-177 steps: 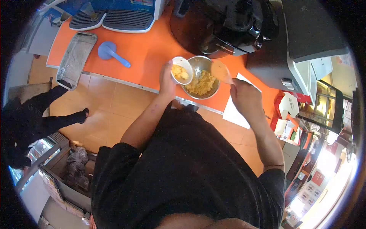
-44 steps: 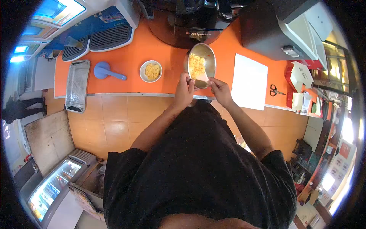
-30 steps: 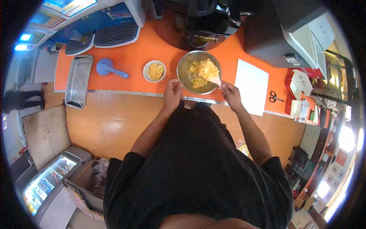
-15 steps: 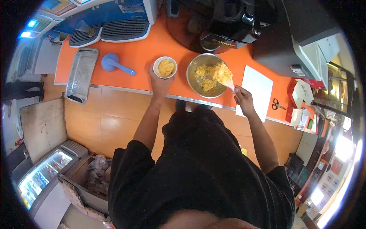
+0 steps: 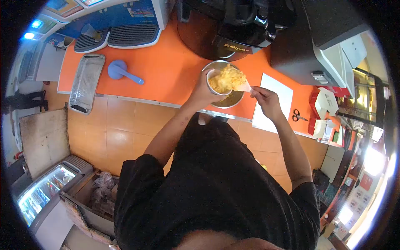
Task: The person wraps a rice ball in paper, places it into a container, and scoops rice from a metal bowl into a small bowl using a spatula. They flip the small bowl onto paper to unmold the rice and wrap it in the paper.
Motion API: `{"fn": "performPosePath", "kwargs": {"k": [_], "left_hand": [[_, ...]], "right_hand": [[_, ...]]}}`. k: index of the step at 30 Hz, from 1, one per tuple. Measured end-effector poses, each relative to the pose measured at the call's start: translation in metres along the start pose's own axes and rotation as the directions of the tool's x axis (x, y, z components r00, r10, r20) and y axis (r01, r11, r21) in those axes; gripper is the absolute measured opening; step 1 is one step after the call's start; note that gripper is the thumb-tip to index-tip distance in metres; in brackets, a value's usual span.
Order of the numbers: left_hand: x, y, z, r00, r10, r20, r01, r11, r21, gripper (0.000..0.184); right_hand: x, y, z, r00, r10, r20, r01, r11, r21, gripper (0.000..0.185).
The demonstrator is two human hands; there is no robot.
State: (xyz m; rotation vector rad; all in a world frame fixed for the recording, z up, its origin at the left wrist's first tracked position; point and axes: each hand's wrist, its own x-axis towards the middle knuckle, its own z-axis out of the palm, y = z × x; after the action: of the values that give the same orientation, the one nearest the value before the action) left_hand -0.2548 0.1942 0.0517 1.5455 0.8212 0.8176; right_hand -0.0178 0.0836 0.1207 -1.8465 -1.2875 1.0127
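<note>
Presently | left hand (image 5: 201, 91): round bowl (image 5: 211, 88) | right hand (image 5: 267, 102): paddle (image 5: 244, 87), crumbly yellow food (image 5: 232, 77)

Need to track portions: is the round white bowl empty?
Not empty: crumbly yellow food shows inside the round white bowl; exact level hidden.

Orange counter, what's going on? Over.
Left hand holds small round white bowl above shiny round metal bowl. Right hand holds pale spatula heaped with yellow crumbly food. Nothing visibly in the way.
</note>
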Motion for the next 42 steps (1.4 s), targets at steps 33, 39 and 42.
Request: {"fn": "performPosePath", "kwargs": {"k": [33,39,42], "left_hand": [[-0.008,-0.005,0.012,0.982,0.167,-0.088,-0.166,0.986,0.017,0.102],[-0.008,-0.003,0.006,0.975,0.158,-0.154,-0.168,0.984,-0.054,0.098],[-0.011,-0.008,-0.009,0.964,0.146,-0.221,-0.155,0.988,-0.027,0.097]], "right_hand": [[-0.012,-0.038,-0.006,0.999,0.037,0.000,-0.036,0.971,-0.235,0.031],[-0.007,-0.059,-0.002,0.999,-0.040,0.027,0.046,0.960,-0.276,0.028],[0.001,-0.058,-0.004,0.999,-0.036,-0.017,0.029,0.952,-0.304,0.028]]}}
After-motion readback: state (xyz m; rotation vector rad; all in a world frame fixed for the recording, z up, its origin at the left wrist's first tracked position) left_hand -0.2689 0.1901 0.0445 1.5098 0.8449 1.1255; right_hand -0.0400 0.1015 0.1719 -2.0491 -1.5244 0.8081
